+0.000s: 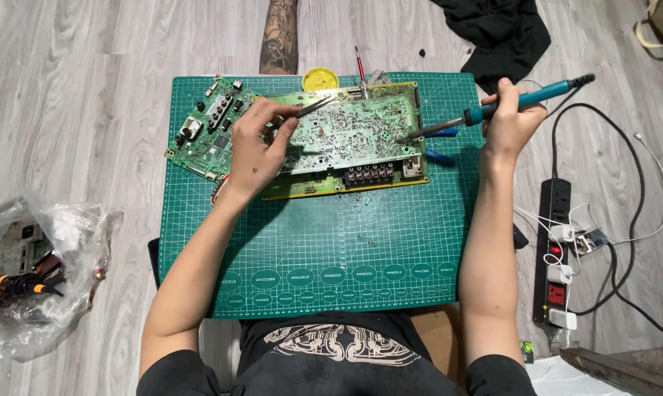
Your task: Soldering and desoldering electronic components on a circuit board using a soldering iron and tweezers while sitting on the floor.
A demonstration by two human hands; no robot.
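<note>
A large green circuit board (350,139) lies solder-side up, long axis left to right, at the far edge of the green cutting mat (309,235) on the floor. The right hand (511,117) — fingers wrapped around a blue-handled soldering iron (493,108) — angles the tip leftward onto the board's right half. The left hand (254,147) pinches thin metal tweezers (313,107) over its left end.

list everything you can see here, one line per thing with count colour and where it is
cutting mat: 1, green, on the grey wood floor
large circuit board: 1, green, far centre of mat
small circuit board: 1, green, mat's far left corner
soldering iron: 1, blue handle, in right hand, tip on the large board
tweezers: 1, metal, in left hand over the large board
round tin: 1, yellow, mat's far edge
power strip: 1, black, floor at right
plastic bag: 1, clear, floor at left
cloth: 1, black, floor at far right
another person's arm: 1, tattooed, far side of mat
left hand: 1, holding tweezers
right hand: 1, holding soldering iron
</note>
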